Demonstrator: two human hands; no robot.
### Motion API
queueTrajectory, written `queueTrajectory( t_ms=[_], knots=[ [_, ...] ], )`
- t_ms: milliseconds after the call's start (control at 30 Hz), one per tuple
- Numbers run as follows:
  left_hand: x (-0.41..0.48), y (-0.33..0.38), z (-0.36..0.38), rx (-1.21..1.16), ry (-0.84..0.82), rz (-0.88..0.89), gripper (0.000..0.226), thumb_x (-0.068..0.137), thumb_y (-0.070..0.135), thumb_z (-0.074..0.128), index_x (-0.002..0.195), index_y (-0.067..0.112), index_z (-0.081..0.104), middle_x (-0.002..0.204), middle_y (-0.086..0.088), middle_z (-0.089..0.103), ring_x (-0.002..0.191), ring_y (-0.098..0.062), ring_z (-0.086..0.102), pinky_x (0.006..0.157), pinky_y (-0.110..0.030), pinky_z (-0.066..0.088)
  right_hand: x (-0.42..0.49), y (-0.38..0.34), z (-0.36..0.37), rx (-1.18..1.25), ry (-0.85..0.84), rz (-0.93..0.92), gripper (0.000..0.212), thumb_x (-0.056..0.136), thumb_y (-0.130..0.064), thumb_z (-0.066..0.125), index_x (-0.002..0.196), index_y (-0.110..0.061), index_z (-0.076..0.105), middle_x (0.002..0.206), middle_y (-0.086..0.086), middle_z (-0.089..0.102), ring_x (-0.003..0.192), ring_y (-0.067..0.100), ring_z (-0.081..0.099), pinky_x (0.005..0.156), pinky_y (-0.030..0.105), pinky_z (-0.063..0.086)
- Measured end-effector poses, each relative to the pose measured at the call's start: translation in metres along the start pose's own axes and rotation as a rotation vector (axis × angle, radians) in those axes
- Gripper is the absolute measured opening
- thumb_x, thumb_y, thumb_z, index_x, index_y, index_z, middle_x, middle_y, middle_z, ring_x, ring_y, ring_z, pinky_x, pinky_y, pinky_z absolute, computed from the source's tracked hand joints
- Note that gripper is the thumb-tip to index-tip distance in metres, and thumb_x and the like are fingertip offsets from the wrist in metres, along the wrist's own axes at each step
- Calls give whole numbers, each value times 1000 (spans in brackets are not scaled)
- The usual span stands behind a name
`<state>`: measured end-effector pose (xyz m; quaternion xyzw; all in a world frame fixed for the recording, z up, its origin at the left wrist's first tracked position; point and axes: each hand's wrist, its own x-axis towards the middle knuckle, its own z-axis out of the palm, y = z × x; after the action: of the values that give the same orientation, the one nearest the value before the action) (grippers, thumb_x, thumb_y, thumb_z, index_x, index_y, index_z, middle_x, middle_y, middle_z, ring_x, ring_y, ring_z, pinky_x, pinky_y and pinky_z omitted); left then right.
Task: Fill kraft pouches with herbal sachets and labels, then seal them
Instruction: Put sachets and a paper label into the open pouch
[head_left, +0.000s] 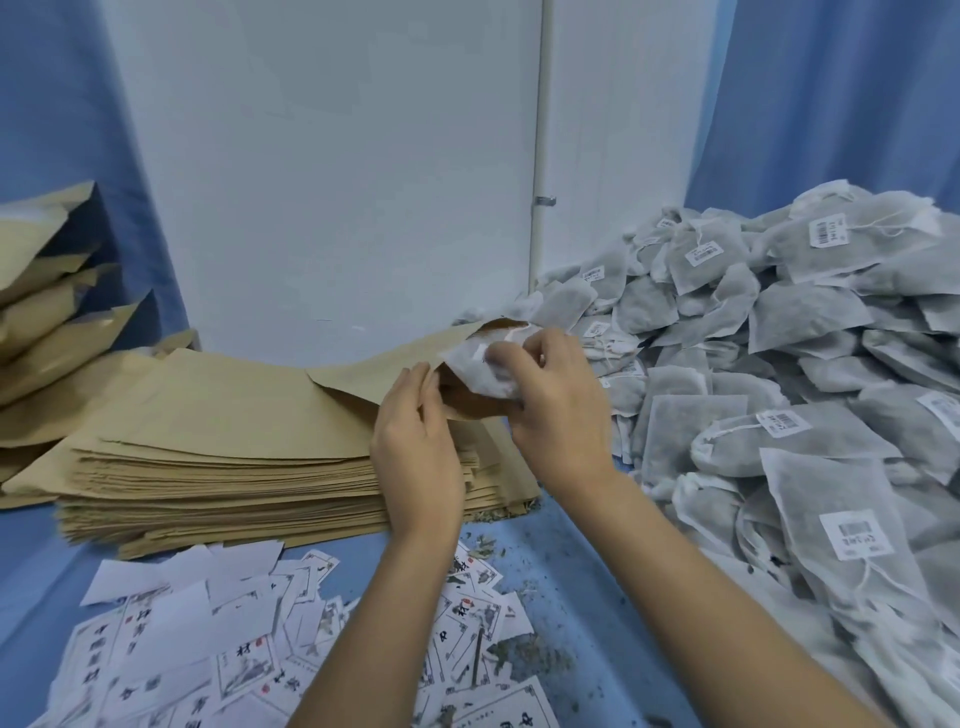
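Observation:
A kraft pouch (384, 364) lies on top of a tall stack of flat kraft pouches (223, 467), its mouth lifted open toward the right. My left hand (415, 441) pinches the near lip of that mouth. My right hand (556, 400) grips a grey-white herbal sachet (478, 369) and holds it in the pouch's opening, partly inside. A big heap of similar sachets (779, 364) with barcode stickers fills the right side. Printed paper labels (218, 644) lie scattered in front of the stack.
Several filled kraft pouches (47, 306) lean in a pile at the far left. Loose herb crumbs (540, 654) dot the blue tabletop near the labels. A white wall with a thin pipe (540, 156) and blue curtains stand behind.

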<state>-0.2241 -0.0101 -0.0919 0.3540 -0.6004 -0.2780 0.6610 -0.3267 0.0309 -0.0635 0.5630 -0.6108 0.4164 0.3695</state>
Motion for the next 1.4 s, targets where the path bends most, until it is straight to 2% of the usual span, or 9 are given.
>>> queueTrajectory(
  t_ms=[267,567,667,767,933,1067,1200,1300,1400],
  knots=[
    [9,-7,-6,-17,88,-90,30,99,20,47,121,7,63,118,-3,64,111,-14,57,96,-26,45,-4,4,-3,132,-317,-135,49,59,9,73,102,-15,73,87,8,56,78,27,54,52,28,35],
    [-4,-7,-10,-4,-38,13,33,98,29,46,122,13,63,121,2,63,114,-8,55,96,-22,42,-1,-11,6,151,-351,-61,30,75,4,63,100,-11,69,93,7,53,91,27,51,57,34,43],
    [-14,-8,-10,-16,-57,19,33,98,29,46,123,15,62,123,4,62,116,-4,54,97,-16,40,6,-16,14,61,-570,8,19,87,-7,52,100,-8,65,93,8,49,98,31,50,63,32,35],
    [-16,-11,-13,-5,-52,5,33,98,30,47,124,15,62,124,4,61,117,-6,53,97,-12,39,14,-15,12,128,-779,133,19,85,-12,49,98,-10,62,103,14,54,104,32,49,78,38,45],
    [-7,-12,-18,-30,-20,-39,33,98,31,46,121,15,63,120,4,63,112,-6,55,90,-12,42,4,-14,4,157,-557,117,38,83,-23,59,121,-24,60,113,1,55,105,20,50,80,35,47],
    [-17,-8,-19,31,-48,111,30,98,26,49,118,12,65,118,5,63,111,-5,55,95,-10,39,4,-16,11,-55,-682,93,23,94,-29,50,109,-22,66,104,5,63,97,26,59,68,31,42],
    [-27,-6,-19,72,-43,268,33,96,27,48,115,6,67,111,10,60,107,0,54,97,-6,37,10,-17,26,-209,-840,-10,40,93,-18,53,132,-17,48,130,5,52,119,25,51,98,31,40],
    [-22,-4,-20,21,-66,140,37,97,32,44,119,11,64,117,9,62,113,-2,55,98,-10,38,14,-19,27,-102,-819,123,29,95,-16,47,123,-16,55,118,10,61,104,28,59,79,34,48],
    [-15,-1,-17,-3,-95,22,34,98,29,46,124,14,62,126,5,61,121,-5,51,102,-16,37,5,-20,24,43,-598,200,21,96,-22,42,104,-13,59,100,8,64,88,29,59,65,33,43]
  ],
)
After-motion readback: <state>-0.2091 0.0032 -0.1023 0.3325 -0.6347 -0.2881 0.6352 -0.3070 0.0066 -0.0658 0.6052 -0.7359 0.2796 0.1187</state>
